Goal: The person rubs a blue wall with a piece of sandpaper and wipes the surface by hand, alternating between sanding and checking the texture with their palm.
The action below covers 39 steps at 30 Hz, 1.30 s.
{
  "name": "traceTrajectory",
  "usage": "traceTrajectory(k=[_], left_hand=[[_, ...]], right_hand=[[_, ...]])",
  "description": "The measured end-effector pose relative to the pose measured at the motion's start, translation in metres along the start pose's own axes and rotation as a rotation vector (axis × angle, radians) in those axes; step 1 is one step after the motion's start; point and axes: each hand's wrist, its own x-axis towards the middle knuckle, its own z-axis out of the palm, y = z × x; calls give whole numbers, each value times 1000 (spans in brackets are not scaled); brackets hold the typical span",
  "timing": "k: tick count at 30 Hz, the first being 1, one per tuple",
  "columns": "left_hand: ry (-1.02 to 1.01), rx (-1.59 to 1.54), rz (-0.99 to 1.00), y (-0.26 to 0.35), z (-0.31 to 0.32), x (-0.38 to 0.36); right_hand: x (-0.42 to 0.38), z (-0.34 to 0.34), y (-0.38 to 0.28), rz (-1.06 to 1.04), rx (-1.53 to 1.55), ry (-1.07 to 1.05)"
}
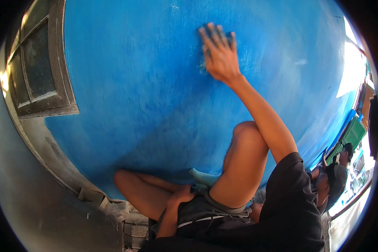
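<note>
My right hand [221,59] lies on the upper part of a blue painted wall [147,84], its fingers spread and pointing up. Dark patches show between the fingers, and pale scuff marks surround the palm. Down in my lap, my left hand [182,194] is curled beside my thigh, its fingertips mostly hidden. Right by those fingertips is a pale blue-green, cloth-like piece [204,178] between my legs; I cannot tell what the hand grips. My bent knees face the wall, the right one raised under my outstretched arm.
A wooden-framed window [42,63] sits in the wall at left, above a bare grey strip. Bricks or blocks [137,231] lie low by the wall's foot. To the right, another person in a dark cap and shirt [338,176] sits near a green panel [353,132].
</note>
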Motion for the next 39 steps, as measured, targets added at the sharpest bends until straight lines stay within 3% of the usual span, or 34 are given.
traceTrajectory(k=[1, 3, 5, 8, 11, 14, 16, 20, 31, 35, 39], left_hand=[[-3, 9, -23, 2, -2, 0], [0, 43, 16, -4, 5, 2], [-8, 87, 56, -9, 12, 8], [-43, 118, 61, -9, 13, 6], [-72, 112, 12, -3, 2, 3], [-4, 176, 21, -16, 22, 12], [146, 231, -47, -20, 24, 11], [136, 263, -72, -13, 12, 10], [229, -72, -198, 2, 9, 12], [264, -34, -296, 7, 7, 15], [291, -312, -341, -4, 9, 22]], right_hand=[[2, 3, 10, -3, 2, 0], [4, 5, 25, 237, -27, 169], [-7, 5, 24, 202, -10, 152], [-16, -9, 9, -88, 48, -88], [-2, -3, 24, 112, -19, 48], [-10, 1, 19, 110, -59, 40], [-13, -6, 11, 65, -45, -12], [-12, -7, 9, 42, -6, -53], [-13, -4, 5, 68, -5, -29], [-15, -4, 6, 76, 3, -34], [-16, -2, 8, 73, 18, -20]])
